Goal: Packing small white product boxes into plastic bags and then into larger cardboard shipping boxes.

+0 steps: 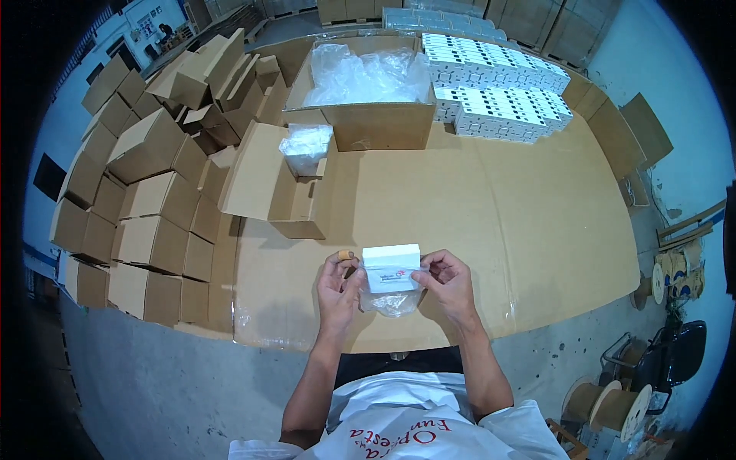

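A cardboard-covered desk (537, 230) stands on a grey concrete floor (153, 383). Folded cardboard boxes (146, 192) pile up at left; cable spools (613, 406) (wooden, empty) sit at right beside pale walls (682, 92).

Open carton (368, 115) behind table centre, folded boxes (146, 199) left.

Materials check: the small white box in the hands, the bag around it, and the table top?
White box: looks like matte paperboard, with crisp folded edges. Bag: thin clear plastic film, crinkled and glossy. Table top: brown corrugated cardboard sheet, dull, apparently under shiny clear film at the front edge. Left hand and right hand hold the box.
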